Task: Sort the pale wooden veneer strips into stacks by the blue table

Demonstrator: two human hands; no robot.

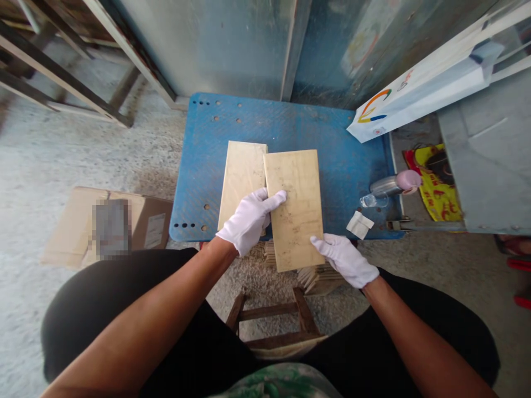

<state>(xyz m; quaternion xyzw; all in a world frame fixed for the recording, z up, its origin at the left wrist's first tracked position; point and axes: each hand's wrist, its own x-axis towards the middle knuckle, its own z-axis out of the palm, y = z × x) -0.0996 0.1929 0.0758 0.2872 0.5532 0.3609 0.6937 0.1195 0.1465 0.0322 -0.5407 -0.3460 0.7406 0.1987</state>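
I hold a pale wooden board [295, 207] over the near edge of a blue metal table [290, 130]. My left hand [249, 220], in a white glove, grips the board's left edge with the fingers laid on top. My right hand [345, 260], also gloved, holds the board's lower right corner. A second, similar board [240, 177] lies flat on the table just left of the held one, partly under it.
A metal flask with a pink cap [394, 184] and a folded white paper [359, 224] lie at the table's right. A stack of wood pieces [319, 278] and a wooden stool [274, 320] sit below. Flattened cardboard [83, 226] lies on the left floor. A white bag [423, 85] leans at upper right.
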